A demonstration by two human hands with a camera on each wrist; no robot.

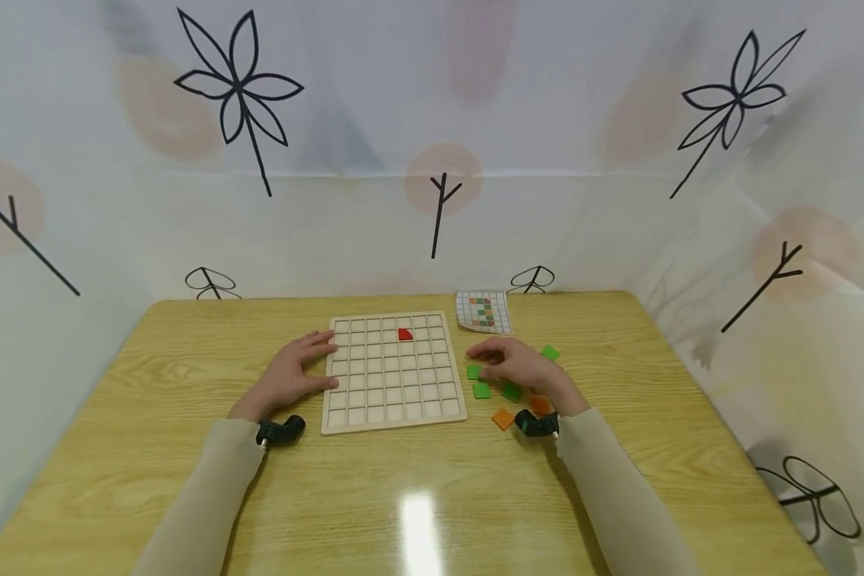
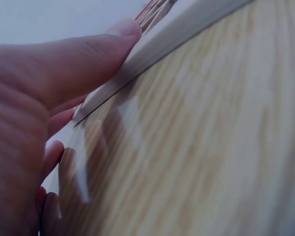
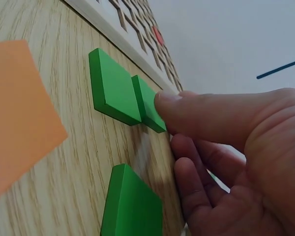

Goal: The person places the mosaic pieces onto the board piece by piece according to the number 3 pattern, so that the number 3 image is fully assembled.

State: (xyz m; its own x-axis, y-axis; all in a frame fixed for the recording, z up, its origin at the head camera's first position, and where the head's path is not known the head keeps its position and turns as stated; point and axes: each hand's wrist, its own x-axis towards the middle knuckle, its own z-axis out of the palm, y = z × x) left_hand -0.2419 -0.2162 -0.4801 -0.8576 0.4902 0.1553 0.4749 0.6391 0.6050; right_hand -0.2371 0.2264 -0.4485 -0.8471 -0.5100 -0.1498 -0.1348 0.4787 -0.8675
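Observation:
My left hand (image 1: 291, 374) rests at the left edge of a pale wooden grid board (image 1: 396, 426), thumb (image 2: 103, 54) on its rim and fingers spread along the side. One red quarter-round tile (image 1: 405, 334) lies in a cell near the board's top. Right of the board, my right hand (image 1: 522, 368) is low over the loose tiles. Its thumb (image 3: 187, 110) is at a green square tile (image 1: 473, 372), which lies flat on the table. The index finger extends past that tile. A second green tile (image 3: 113, 88) lies close beside it.
Under and around the right hand lie more tiles: a green one (image 1: 511, 391), another green one (image 1: 550, 352) and orange ones (image 1: 502, 418). A paper sheet with a coloured grid pattern (image 1: 483, 312) lies at the table's back edge. A patterned cloth (image 1: 353, 232) hangs behind.

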